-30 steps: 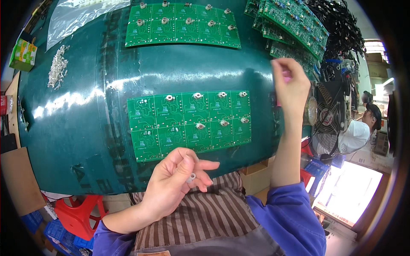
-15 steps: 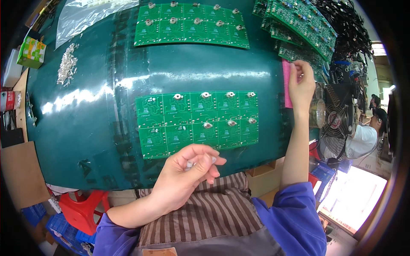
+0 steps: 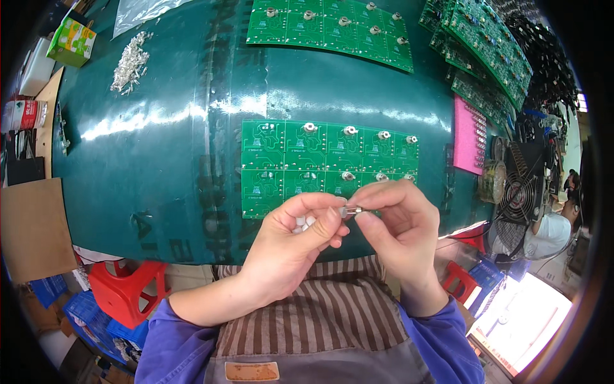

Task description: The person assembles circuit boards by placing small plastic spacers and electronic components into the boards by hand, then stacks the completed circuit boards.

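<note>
Over the near edge of a green circuit board panel [image 3: 263,150], my two hands meet. Between thumb and finger, my left hand [image 3: 275,253] pinches a small white spacer [image 3: 343,212]; more white spacers [image 3: 304,223] lie in its curled fingers. A small metal component with thin legs [image 3: 358,210] is in the fingertips of my right hand [image 3: 409,240], its legs at the spacer. Whether the legs pass into it I cannot tell. Several round metal components on white bases stand on the panel; my hands hide part of its near row.
Another panel [image 3: 294,29] with mounted components lies at the back. Stacked populated boards [image 3: 489,51] are at the far right, above a pink foam strip [image 3: 467,144] holding a row of components. Small silvery parts [image 3: 131,64] are heaped at left. A fan [image 3: 519,185] stands right.
My right hand has come from the pink foam to my left hand, now with a legged component in its fingertips. The whole view has shifted slightly.
</note>
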A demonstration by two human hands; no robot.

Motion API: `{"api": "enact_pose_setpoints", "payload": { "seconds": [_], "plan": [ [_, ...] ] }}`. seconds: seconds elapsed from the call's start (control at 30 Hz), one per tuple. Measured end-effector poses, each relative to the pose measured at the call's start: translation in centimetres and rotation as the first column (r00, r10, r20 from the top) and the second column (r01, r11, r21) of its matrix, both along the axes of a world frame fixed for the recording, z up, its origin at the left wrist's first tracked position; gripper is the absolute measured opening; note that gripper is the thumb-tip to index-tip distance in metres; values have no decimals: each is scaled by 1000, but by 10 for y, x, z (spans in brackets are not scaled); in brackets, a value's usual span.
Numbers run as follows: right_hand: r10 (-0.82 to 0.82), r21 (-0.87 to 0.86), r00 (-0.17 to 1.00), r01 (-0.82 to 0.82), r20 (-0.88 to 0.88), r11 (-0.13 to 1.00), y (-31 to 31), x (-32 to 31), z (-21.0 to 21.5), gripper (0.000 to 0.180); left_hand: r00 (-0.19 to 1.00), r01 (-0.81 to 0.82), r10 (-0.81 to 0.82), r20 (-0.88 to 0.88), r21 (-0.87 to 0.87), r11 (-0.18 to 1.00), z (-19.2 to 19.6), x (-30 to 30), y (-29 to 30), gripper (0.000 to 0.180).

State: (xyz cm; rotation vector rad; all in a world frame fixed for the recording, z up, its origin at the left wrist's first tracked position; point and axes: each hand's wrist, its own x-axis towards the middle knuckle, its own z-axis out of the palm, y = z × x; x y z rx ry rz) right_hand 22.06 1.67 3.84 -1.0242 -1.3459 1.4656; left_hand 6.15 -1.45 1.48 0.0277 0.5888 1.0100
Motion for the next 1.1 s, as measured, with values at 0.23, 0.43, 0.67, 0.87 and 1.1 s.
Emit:
{"api": "enact_pose_setpoints", "payload": {
  "seconds": [0.23,0.43,0.67,0.87,1.1],
  "plan": [
    [44,171,970,-87,241,981,10,-6,-1,16,999,-31,31,11,36,999,0,-9,1,36],
    [-171,498,887,-73,428,864,56,-35,-7,14,998,53,-52,22,-53,997,5,-15,2,40],
    [17,283,818,-218,574,934,93,-71,-6,9,989,117,-120,88,35,993,-2,-13,-10,32],
    [52,223,735,-271,676,936,97,-76,-7,10,989,128,-129,71,24,992,-5,-16,-9,32],
    [69,206,725,-284,685,937,94,-79,-4,8,989,142,-144,46,39,989,-8,-16,-8,30]
  ]
}}
